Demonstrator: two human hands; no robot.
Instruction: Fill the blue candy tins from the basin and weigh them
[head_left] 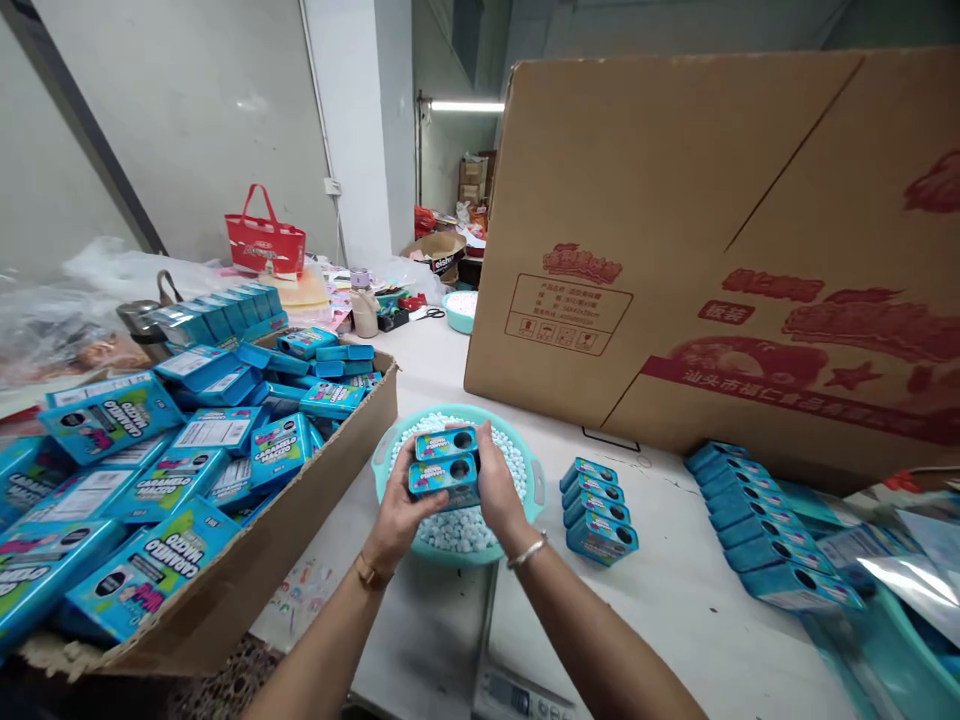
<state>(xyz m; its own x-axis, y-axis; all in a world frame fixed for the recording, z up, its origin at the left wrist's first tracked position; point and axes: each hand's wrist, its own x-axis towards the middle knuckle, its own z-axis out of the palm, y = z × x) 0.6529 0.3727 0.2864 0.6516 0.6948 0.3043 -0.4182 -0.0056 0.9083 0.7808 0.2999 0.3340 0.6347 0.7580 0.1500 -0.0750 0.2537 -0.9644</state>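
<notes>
Two blue candy tins (444, 460) are held together, one above the other in view, over a teal basin. My left hand (401, 500) grips them from the left, its thumb along the near tin. On their right side, my right hand (496, 485) presses with its fingers together. Beneath both hands, the teal basin (384, 465) is full of small pale blue and white candies (465, 530). Just right of the basin stands a short row of similar blue tins (600, 510) on the white table.
A cardboard box (300, 540) heaped with blue tins stands at the left. A large carton (675, 230) rises behind the table on the right, with another tin row (765, 530) before it. A digital scale (517, 690) lies at the near edge; a teal tub (900, 620) is at far right.
</notes>
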